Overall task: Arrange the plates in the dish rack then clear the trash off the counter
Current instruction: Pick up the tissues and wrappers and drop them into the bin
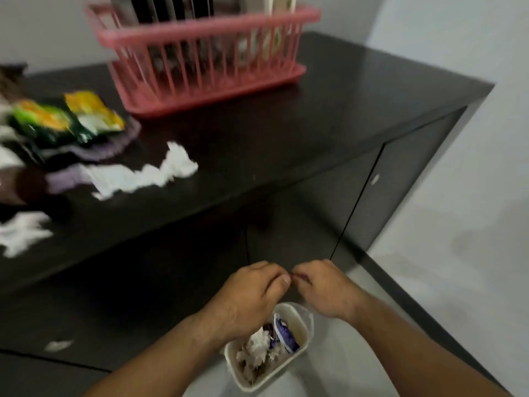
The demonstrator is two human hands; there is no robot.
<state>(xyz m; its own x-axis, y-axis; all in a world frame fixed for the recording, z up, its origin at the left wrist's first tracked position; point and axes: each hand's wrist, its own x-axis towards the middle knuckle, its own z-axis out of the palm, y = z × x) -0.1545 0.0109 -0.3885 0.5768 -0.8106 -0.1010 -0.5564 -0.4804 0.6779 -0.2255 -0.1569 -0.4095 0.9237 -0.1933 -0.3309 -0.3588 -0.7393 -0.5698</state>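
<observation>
A pink dish rack [200,53] stands at the back of the dark counter [329,116] with several plates [177,10] upright in it. Crumpled white tissue [143,176] and colourful snack wrappers [65,116] lie on the counter's left side. On the floor below stands a white trash bin [297,319] holding tissue and a purple wrapper [284,333]. My left hand [249,293] and my right hand [323,287] hover side by side above the bin, fingers curled, fingertips almost touching. Whether they pinch something small I cannot tell.
The counter's cabinet doors [400,179] face the pale floor [458,253] on the right. More white tissue [23,233] lies at the counter's front left. A purple cloth-like piece [114,144] sits under the wrappers.
</observation>
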